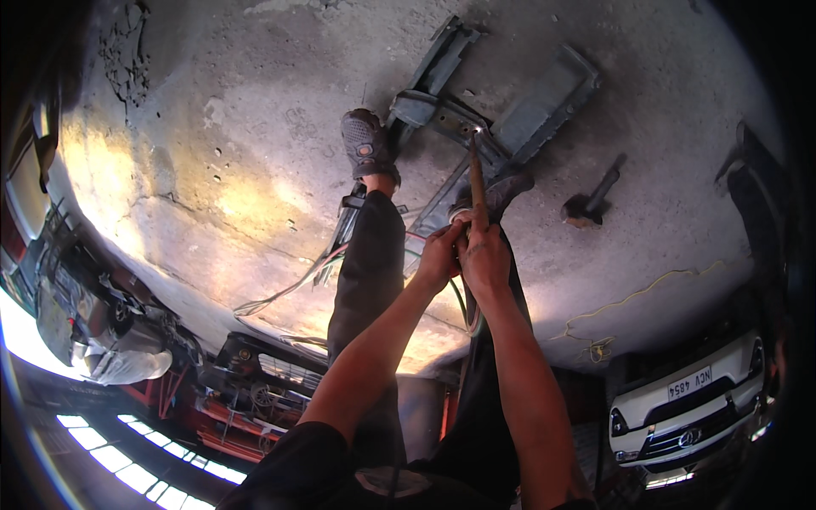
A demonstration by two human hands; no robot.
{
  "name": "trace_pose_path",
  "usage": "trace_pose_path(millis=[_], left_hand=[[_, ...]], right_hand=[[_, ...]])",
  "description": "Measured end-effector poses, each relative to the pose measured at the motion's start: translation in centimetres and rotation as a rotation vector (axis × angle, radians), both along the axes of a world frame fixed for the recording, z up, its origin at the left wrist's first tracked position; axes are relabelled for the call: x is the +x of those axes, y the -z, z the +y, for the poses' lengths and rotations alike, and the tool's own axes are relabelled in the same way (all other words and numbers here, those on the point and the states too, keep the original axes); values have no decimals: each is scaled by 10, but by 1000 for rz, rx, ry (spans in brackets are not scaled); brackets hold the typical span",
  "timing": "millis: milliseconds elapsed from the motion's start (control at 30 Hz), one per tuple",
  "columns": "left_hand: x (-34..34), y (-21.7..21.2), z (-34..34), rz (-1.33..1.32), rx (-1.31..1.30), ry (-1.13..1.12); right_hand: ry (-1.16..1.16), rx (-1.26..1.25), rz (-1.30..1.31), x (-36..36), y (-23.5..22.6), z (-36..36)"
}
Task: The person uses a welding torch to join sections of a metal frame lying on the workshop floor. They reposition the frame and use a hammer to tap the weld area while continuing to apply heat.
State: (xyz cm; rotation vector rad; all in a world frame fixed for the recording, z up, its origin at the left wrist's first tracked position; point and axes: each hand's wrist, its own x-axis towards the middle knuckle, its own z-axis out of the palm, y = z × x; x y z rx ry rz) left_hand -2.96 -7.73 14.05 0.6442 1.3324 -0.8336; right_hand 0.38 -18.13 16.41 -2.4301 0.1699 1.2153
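My right hand (484, 259) is wrapped round the handle of a long, thin gas torch (478, 183). My left hand (439, 257) is closed beside it at the handle's rear, where its fingers partly hide what they grip. The torch points away from me, and a small bright glow shows at its tip. That tip meets a dark metal bracket (450, 119), part of a steel frame lying on the floor between and beyond my feet. A wide grey metal panel (548, 106) adjoins the bracket on the right. Red and green hoses (293, 285) trail near my legs.
A hammer (595, 197) lies on the concrete floor to the right. A yellow cord (599, 314) runs below it. A white vehicle (688, 412) stands at lower right, a dark bumper-like part (761, 191) at far right. Car parts and red racks (234, 425) fill the lower left.
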Motion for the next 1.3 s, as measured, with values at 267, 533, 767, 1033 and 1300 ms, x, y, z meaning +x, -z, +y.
trace_pose_path(millis=[267,533,767,1033,1300], left_hand=[[-7,5,1,-23,-41,22],[-5,0,-5,-153,100,346],[-9,5,-3,-238,81,577],[-7,3,-3,-344,97,731],[-11,3,-4,-364,77,622]], right_hand=[[9,-6,13,5,0,-1],[72,0,1,13,-1,0],[47,-25,-2,13,1,-4],[50,-16,-5,16,0,-4],[36,-29,31,16,-3,-1]])
